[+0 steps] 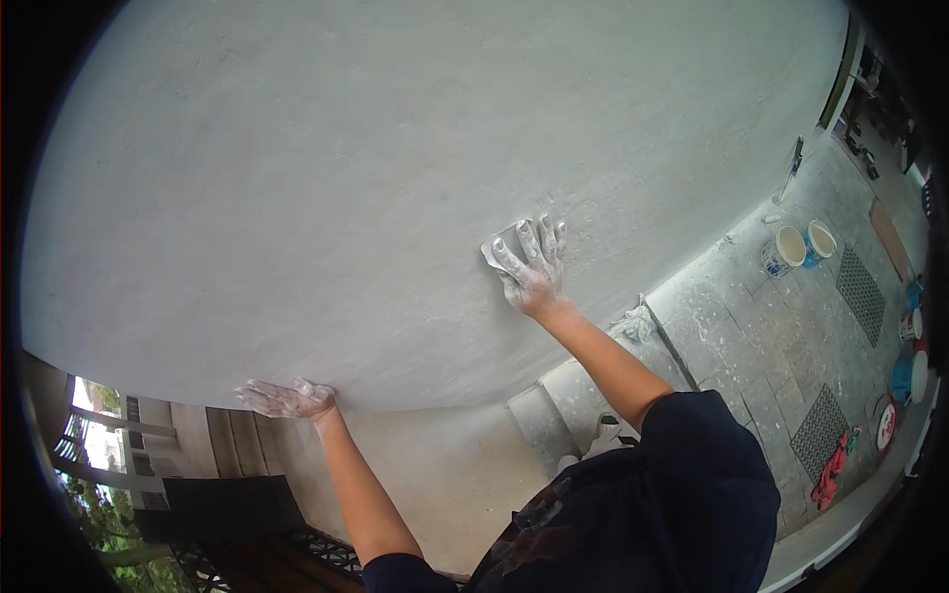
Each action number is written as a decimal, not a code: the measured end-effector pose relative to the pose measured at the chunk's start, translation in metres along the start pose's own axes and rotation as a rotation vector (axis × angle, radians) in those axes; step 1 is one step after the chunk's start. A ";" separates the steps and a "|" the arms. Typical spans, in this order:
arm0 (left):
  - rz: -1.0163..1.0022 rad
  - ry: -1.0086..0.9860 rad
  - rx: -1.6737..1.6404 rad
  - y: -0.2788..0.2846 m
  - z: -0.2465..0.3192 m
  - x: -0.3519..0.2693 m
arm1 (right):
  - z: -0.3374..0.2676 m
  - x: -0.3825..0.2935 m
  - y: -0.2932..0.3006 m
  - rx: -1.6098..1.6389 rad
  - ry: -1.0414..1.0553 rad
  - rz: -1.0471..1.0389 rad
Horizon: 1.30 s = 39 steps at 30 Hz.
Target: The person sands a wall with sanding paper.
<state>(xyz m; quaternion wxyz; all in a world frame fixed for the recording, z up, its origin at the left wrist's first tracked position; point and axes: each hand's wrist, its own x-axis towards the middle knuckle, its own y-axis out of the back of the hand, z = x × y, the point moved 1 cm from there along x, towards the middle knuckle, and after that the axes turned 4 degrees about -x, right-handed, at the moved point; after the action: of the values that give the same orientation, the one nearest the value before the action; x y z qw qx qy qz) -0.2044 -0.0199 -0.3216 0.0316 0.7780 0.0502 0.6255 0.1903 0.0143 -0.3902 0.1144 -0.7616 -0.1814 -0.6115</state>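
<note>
A large pale plastered wall (319, 185) fills most of the head view. My right hand (535, 267), coated in white dust, presses a sheet of sandpaper (498, 241) flat against it, with the fingers spread over the sheet. Part of the sheet is hidden under the palm and fingers. Near the wall's lower left edge, my left hand (289, 399) rests with its palm towards the wall and holds nothing visible. White dust covers it too. Small bumps and rough marks show on the wall around my right hand.
Steps (545, 415) lie below the wall, with a crumpled plastic sheet (636, 322) beside them. On the dusty tiled floor stand two buckets (784, 252), dark mats (819, 434) and a red cloth (830, 478). A blue bucket (906, 376) is at the far right.
</note>
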 end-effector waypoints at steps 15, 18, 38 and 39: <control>-0.021 0.053 0.014 -0.002 0.001 -0.008 | 0.002 -0.047 0.010 -0.012 -0.317 -0.206; -0.046 0.055 0.008 -0.002 0.001 -0.009 | 0.016 -0.016 0.003 -0.060 -0.365 -0.200; -0.012 0.024 0.011 -0.005 -0.005 -0.014 | 0.023 -0.021 0.003 0.044 -0.464 -0.095; -0.019 0.044 0.013 -0.005 -0.005 -0.015 | 0.025 -0.019 0.003 0.068 -0.406 -0.037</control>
<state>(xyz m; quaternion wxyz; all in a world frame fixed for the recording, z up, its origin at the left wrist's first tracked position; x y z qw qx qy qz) -0.2129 -0.0167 -0.3358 0.0314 0.7638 0.0624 0.6417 0.2100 0.0184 -0.4144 0.0901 -0.8615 -0.2354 -0.4409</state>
